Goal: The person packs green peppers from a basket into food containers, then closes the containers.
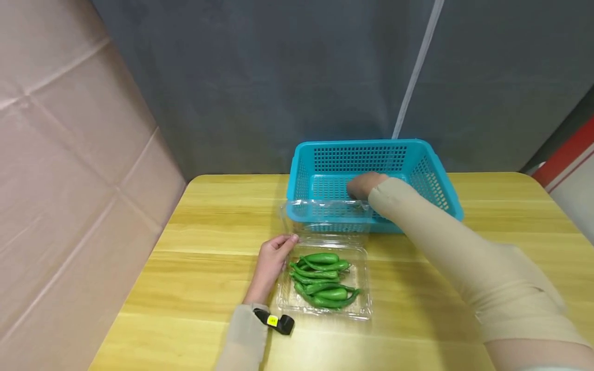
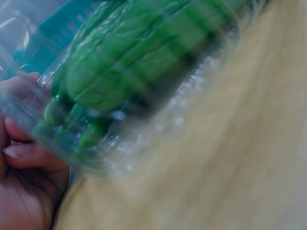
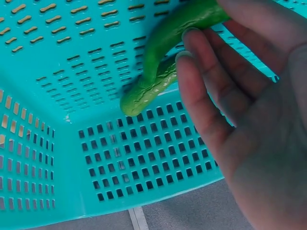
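My left hand (image 1: 275, 252) grips the left edge of a clear plastic clamshell box (image 1: 361, 309) near its hinge. In the left wrist view, curled fingers (image 2: 36, 155) hold the box's rim. Several green chili peppers (image 1: 325, 275) lie in the box tray, and its lid stands raised against the basket front. My right hand (image 1: 364, 185) reaches down inside a blue plastic basket (image 1: 303, 149). Seen from the right wrist, its thumb and fingers pinch one end of a curved green chili pepper (image 3: 165, 38). Another pepper (image 3: 136, 98) lies beneath it, partly hidden by the fingers.
All of this stands on a wood-grain table (image 1: 199, 247). The basket sits at its far edge, close to a dark grey curtain (image 1: 260, 77). A pale pink covered wall (image 1: 69, 180) rises on the left. A black strap (image 1: 278, 322) circles the left wrist.
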